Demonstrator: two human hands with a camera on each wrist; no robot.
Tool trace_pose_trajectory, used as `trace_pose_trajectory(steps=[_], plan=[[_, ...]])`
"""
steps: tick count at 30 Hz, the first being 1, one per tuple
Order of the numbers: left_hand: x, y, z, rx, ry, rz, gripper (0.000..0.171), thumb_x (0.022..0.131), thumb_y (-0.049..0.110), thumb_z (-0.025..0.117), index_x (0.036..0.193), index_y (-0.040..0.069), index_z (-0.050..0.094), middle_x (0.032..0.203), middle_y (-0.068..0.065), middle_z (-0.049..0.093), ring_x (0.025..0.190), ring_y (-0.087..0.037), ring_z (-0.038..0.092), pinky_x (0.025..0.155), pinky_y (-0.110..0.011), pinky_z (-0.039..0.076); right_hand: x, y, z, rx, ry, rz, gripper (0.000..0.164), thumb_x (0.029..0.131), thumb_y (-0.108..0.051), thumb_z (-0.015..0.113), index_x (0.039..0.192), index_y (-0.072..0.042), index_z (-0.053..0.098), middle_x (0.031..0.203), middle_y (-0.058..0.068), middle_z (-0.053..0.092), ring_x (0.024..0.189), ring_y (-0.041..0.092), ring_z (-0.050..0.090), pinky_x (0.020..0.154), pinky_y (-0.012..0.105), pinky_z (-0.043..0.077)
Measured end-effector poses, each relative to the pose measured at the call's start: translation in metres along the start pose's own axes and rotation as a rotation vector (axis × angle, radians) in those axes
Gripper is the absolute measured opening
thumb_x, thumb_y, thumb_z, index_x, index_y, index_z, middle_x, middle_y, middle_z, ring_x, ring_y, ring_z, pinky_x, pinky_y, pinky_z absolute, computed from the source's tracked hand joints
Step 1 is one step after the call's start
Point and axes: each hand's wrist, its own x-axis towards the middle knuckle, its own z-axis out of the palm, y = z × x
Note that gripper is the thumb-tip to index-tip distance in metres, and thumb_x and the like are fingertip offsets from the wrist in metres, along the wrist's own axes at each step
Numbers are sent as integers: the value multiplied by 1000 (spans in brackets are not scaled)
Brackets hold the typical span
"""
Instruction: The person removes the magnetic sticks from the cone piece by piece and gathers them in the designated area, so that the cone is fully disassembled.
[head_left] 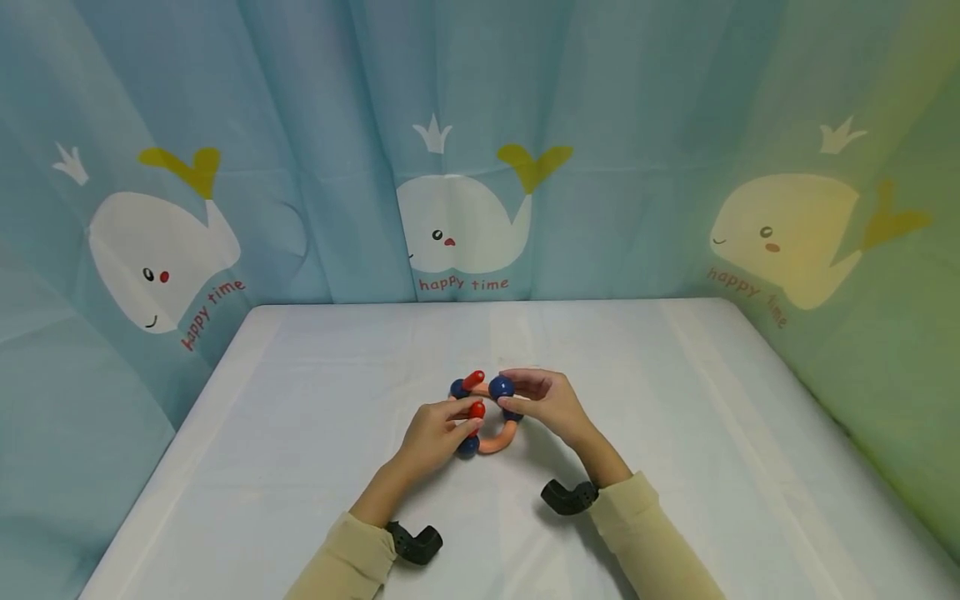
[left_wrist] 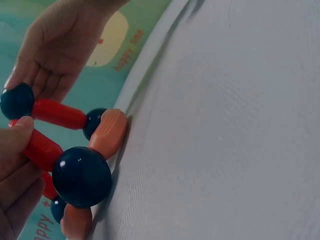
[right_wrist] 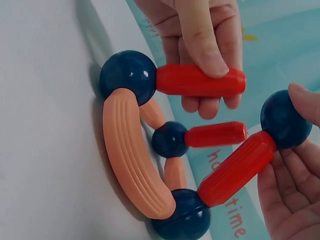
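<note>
A ring of curved orange rods (right_wrist: 135, 155) and blue balls (right_wrist: 170, 139) lies on the table, with red rods rising from the balls. My left hand (head_left: 433, 435) pinches one red rod (right_wrist: 175, 82) between thumb and fingers; its lower end meets a blue ball at the ring's near left. Across from it, my right hand (head_left: 546, 402) grips another blue ball (right_wrist: 285, 120), which sits atop a tilted red rod (right_wrist: 235, 172) on the ring's right side. A third red rod (head_left: 473, 381) stands untouched at the back left, its top bare.
The white table (head_left: 262, 467) spreads around the ring. Behind and beside it hangs a blue-green curtain (head_left: 337, 233) printed with whales. Black curved mounts sit at the left wrist (head_left: 417, 545) and the right wrist (head_left: 568, 497), close over the tabletop.
</note>
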Motion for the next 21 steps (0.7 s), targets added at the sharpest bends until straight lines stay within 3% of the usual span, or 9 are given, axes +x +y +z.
trace_pose_trajectory(steps=[7, 12, 15, 21], plan=[[1, -4, -7, -29, 19, 3, 28, 81, 11, 70, 107, 2, 68, 89, -11, 67, 82, -19, 66, 67, -27, 53, 3, 15, 5, 29, -15, -23, 40, 79, -6, 72, 114, 8, 59, 110, 17, 62, 99, 24, 61, 82, 28, 49], [2, -10, -10, -71, -10, -6, 28, 82, 10, 69, 108, 0, 67, 97, -14, 67, 95, -23, 63, 71, -28, 53, 2, 14, 11, 43, 14, -35, 40, 78, -7, 73, 112, 9, 60, 108, 19, 63, 98, 25, 62, 80, 28, 49], [2, -14, -11, -84, -21, -12, 27, 82, 10, 69, 108, 1, 67, 99, -12, 67, 100, -23, 61, 73, -33, 52, 1, 12, 15, 37, 27, -26, 40, 78, -6, 73, 112, 9, 60, 108, 20, 63, 99, 26, 61, 80, 28, 50], [1, -18, -18, -108, -28, -1, 24, 82, 14, 70, 105, 5, 69, 97, -6, 68, 88, -16, 62, 73, -39, 51, -5, -12, 29, 15, 57, 18, 38, 79, 0, 70, 113, 13, 58, 109, 24, 61, 101, 35, 59, 80, 28, 49]])
